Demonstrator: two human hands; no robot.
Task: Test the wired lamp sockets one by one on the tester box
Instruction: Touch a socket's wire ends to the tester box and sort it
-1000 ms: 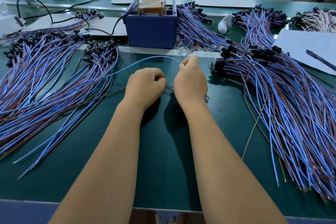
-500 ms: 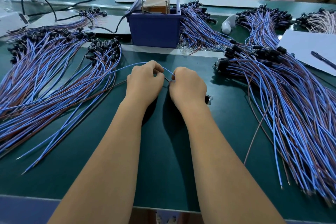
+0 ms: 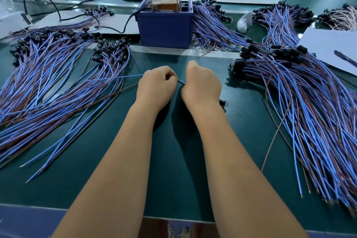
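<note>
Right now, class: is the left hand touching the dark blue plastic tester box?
Apart. The head view shows bare green mat between the left hand and the tester box.

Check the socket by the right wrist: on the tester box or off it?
Off. The socket lies on the mat beside the right hand, well short of the tester box. Lit or not: cannot tell.

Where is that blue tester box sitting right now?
The blue tester box stands at the far centre of the green table, beyond both hands, between the left wire pile and another bundle.
</note>
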